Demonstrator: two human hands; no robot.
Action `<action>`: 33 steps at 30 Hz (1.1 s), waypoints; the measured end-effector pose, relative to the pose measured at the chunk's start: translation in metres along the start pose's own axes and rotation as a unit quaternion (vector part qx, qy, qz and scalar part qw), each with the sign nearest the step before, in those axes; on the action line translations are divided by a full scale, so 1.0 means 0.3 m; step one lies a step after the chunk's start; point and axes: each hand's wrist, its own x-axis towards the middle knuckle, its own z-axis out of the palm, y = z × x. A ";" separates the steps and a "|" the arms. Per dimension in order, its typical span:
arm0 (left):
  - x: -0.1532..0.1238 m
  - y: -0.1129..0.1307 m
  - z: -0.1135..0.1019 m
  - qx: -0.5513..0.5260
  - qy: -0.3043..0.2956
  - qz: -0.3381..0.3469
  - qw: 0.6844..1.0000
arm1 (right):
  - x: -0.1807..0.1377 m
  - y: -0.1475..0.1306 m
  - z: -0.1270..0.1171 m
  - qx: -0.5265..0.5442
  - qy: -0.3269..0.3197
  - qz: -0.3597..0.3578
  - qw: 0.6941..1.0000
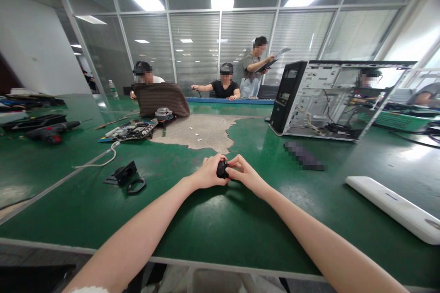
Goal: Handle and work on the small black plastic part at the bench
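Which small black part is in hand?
The compact piece held between left hand and right hand; the ring and angular part lie farther left on the table.

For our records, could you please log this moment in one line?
left grip: holding black part; right grip: pinching it; black ring: on table

Part (221, 170) between fingers (238, 161); drill (51, 132) left, computer case (311, 100) right.
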 end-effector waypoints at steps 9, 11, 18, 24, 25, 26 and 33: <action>0.003 -0.011 0.001 -0.002 -0.001 0.017 1.000 | 0.010 0.022 -0.008 -0.075 0.001 -0.005 0.997; 0.002 -0.010 0.000 -0.003 -0.002 0.018 1.000 | 0.007 0.021 -0.007 -0.107 -0.004 -0.019 0.994; 0.001 -0.003 -0.004 -0.006 -0.002 0.012 1.000 | 0.008 0.022 -0.048 -0.119 0.063 0.005 0.991; -0.003 0.001 -0.001 -0.005 0.001 0.022 1.000 | 0.014 0.023 -0.047 0.043 0.020 0.083 0.995; -0.003 0.001 0.001 -0.001 0.002 0.028 1.000 | 0.016 0.021 -0.039 0.059 0.019 0.095 0.994; -0.004 0.001 0.004 0.003 0.004 0.033 0.999 | 0.018 0.019 -0.031 0.069 0.019 0.107 0.992; -0.007 -0.002 0.019 0.025 0.017 0.052 0.998 | 0.017 0.028 -0.009 0.069 0.032 0.113 0.991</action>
